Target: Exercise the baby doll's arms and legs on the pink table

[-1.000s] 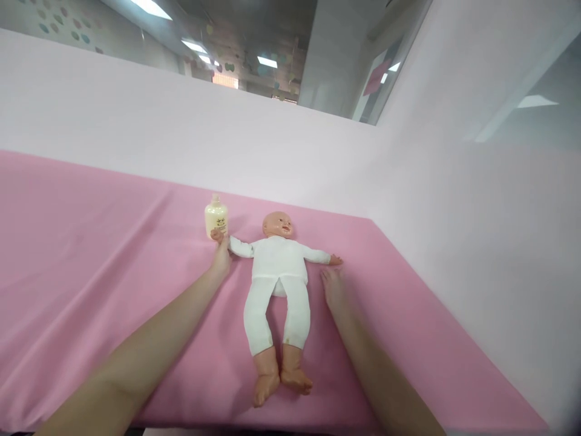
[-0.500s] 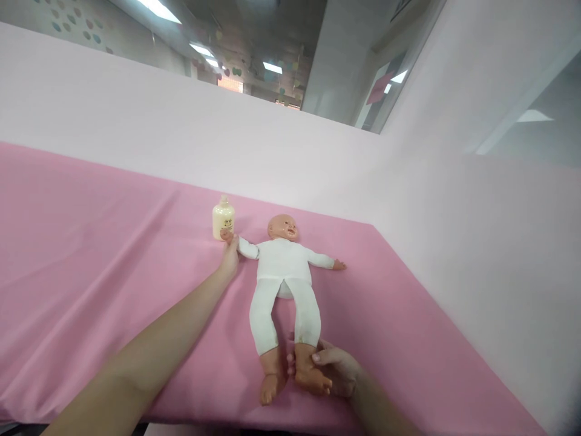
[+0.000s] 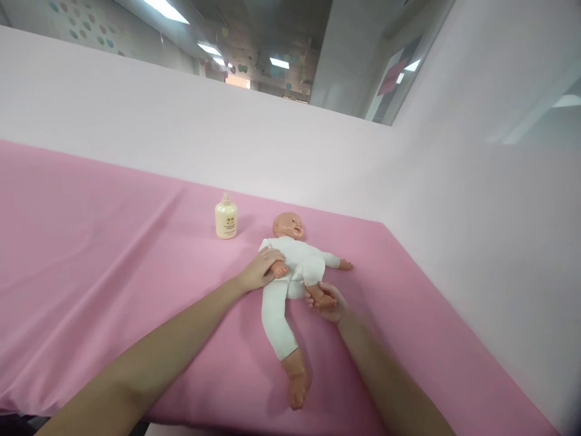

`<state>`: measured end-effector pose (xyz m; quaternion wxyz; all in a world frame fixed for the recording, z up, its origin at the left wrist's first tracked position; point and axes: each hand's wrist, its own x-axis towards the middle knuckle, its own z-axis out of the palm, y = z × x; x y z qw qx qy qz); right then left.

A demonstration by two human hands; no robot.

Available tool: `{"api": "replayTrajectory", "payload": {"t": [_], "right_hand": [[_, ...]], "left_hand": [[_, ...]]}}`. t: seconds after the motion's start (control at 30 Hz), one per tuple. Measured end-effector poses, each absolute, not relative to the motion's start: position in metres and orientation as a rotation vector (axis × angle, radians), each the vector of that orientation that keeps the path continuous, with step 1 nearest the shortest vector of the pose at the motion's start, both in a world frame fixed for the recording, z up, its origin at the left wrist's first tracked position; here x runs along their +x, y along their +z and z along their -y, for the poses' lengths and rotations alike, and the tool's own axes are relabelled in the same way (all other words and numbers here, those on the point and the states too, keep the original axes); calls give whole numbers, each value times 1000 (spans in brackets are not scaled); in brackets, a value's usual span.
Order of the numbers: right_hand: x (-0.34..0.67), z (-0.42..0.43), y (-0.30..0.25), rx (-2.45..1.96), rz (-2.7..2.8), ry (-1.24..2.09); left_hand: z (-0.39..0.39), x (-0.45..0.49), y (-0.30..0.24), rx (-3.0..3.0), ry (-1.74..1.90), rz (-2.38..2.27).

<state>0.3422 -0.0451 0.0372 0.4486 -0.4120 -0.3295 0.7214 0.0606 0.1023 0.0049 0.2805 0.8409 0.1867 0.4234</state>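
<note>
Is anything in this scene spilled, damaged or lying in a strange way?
Nothing is spilled or damaged; the bottle stands upright. Only the doll lies unevenly: the right hand holds one leg bent up, and the left hand holds one arm across its chest.

One baby doll (image 3: 290,266), one cream bottle (image 3: 226,220), one pink cloth (image 3: 113,254), two hands (image 3: 261,270).
</note>
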Motion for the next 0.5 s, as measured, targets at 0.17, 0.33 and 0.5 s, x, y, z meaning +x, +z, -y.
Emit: {"api": "replayTrajectory", "payload": {"t": [0.17, 0.33, 0.5], "right_hand": [[356, 49, 1, -729, 1058, 2021], [344, 58, -19, -478, 1380, 2511], [320, 43, -8, -368, 1834, 2812]], "left_hand": [[-106, 57, -6, 2155, 1279, -584], [-122, 57, -17, 1603, 1646, -842], [-146, 47, -22, 950, 1671, -956]]}}
